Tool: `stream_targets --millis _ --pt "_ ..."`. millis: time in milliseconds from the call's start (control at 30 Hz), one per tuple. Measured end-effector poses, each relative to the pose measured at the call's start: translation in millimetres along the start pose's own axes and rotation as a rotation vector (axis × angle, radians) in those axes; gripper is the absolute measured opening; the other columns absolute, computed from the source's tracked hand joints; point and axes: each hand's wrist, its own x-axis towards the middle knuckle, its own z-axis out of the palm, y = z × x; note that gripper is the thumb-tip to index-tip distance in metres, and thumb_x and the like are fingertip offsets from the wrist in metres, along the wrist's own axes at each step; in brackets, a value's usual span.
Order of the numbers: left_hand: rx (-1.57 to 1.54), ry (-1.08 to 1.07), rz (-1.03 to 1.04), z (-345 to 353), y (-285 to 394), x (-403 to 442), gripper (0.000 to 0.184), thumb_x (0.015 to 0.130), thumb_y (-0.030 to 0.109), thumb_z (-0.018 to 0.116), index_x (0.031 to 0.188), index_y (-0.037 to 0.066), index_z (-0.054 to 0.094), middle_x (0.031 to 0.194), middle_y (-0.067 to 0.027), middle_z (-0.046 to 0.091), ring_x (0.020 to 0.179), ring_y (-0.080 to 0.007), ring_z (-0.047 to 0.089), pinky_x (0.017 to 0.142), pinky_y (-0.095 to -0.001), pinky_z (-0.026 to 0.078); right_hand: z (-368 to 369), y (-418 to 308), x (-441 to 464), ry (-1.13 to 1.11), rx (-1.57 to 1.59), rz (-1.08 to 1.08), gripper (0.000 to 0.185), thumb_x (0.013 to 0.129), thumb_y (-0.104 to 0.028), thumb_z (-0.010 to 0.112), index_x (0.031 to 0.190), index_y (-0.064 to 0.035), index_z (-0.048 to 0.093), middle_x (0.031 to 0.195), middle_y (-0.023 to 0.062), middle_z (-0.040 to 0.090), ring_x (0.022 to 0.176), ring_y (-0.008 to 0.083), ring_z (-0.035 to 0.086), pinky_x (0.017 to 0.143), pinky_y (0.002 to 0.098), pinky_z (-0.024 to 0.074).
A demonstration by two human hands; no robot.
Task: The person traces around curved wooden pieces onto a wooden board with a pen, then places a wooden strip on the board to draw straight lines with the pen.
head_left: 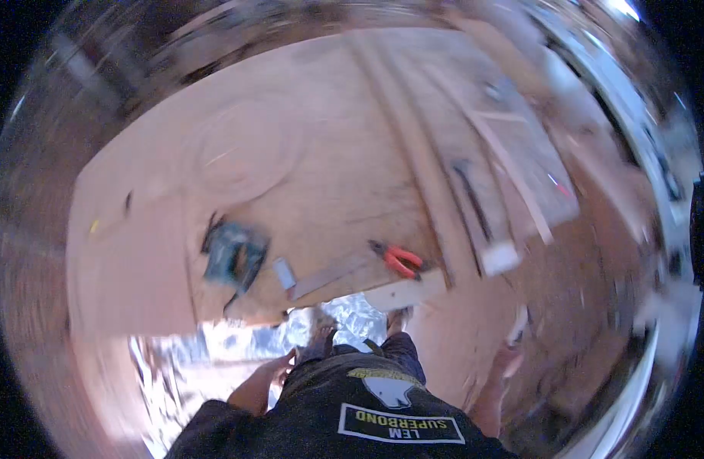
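Observation:
My left hand (278,370) hangs close to my waist, its fingers partly hidden and blurred; whether they are closed cannot be told. Off to the right, my right hand (509,359) is closed around a blurred, pale, narrow object (519,324) with a darker end. Pliers with red handles (402,262) lie near the table's front edge, between my two hands. Further left sits a teal power tool (236,256) with a dark cord or part beside it. A small grey-white block (284,273) and a flat wooden strip (333,276) rest between the tool and the pliers.
A large wooden worktable (329,115) fills the middle. Long wooden strips (402,115) cross its right side, alongside a dark long-handled tool (472,197). A thin pale sheet (130,268) lies at left. Shiny crinkled material (352,317) is on the floor near my feet.

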Motion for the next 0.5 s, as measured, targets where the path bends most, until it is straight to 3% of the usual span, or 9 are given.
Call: stream_targets --millis 133,200,300,367,400,433,500 --pt "-0.199 0.085 0.018 81 2 4 0.091 0.087 0.081 0.047 0.146 0.012 0.048 0.141 -0.0203 0.057 0.122 -0.0371 0.06 0.1 -0.0585 0.046 48 -128 211 -0.171 -0.147 -0.299 0.058 0.091 -0.053 0.068 0.108 0.0023 0.068 0.101 0.0204 0.069 0.088 0.0409 0.069 0.077 0.0514 0.0547" --pt "-0.312 0.124 0.029 116 3 -3 0.091 0.087 0.082 0.047 0.146 0.012 0.049 0.14 -0.0203 0.057 0.121 -0.0371 0.061 0.1 -0.0587 0.046 76 -192 267 -0.096 0.096 -0.601 0.07 0.091 -0.063 0.064 0.111 0.0035 0.068 0.1 0.0229 0.068 0.09 0.0405 0.068 0.078 0.0516 0.0545" --pt "-0.448 0.164 0.023 167 0 -6 0.092 0.087 0.083 0.046 0.145 0.012 0.05 0.139 -0.0203 0.058 0.12 -0.0372 0.061 0.099 -0.0591 0.047 147 -244 353 0.035 -0.063 -0.912 0.079 0.087 -0.068 0.065 0.118 0.0042 0.068 0.108 0.0264 0.068 0.094 0.042 0.068 0.082 0.0515 0.0545" --pt "-0.528 0.176 0.014 200 -2 -13 0.092 0.086 0.083 0.046 0.144 0.012 0.051 0.138 -0.0203 0.059 0.119 -0.0372 0.062 0.098 -0.0593 0.047 281 -241 436 -0.131 -0.388 -0.909 0.083 0.086 -0.068 0.067 0.126 0.0046 0.065 0.115 0.0278 0.068 0.098 0.0434 0.068 0.087 0.0505 0.0542" --pt "-0.564 0.181 0.01 214 -3 -13 0.092 0.086 0.083 0.046 0.144 0.012 0.051 0.137 -0.0203 0.059 0.119 -0.0373 0.062 0.098 -0.0594 0.047 310 -253 452 -0.217 -0.543 -0.922 0.086 0.085 -0.068 0.067 0.129 0.0048 0.063 0.118 0.0286 0.067 0.1 0.0441 0.068 0.09 0.05 0.0541" --pt "-0.597 0.184 0.009 226 -7 -9 0.092 0.086 0.084 0.046 0.144 0.012 0.051 0.137 -0.0203 0.059 0.119 -0.0373 0.062 0.097 -0.0596 0.047 263 -287 424 -0.578 -0.101 -0.751 0.085 0.088 -0.068 0.064 0.129 0.0059 0.063 0.111 0.0265 0.07 0.099 0.0417 0.069 0.09 0.051 0.0539" --pt "-0.663 0.186 0.004 249 -11 -4 0.092 0.086 0.084 0.045 0.143 0.012 0.052 0.136 -0.0203 0.06 0.118 -0.0373 0.063 0.097 -0.0598 0.048 248 -318 400 -0.529 -0.267 -0.747 0.082 0.086 -0.069 0.065 0.123 0.0044 0.067 0.102 0.0249 0.072 0.095 0.0393 0.07 0.087 0.0512 0.0546"
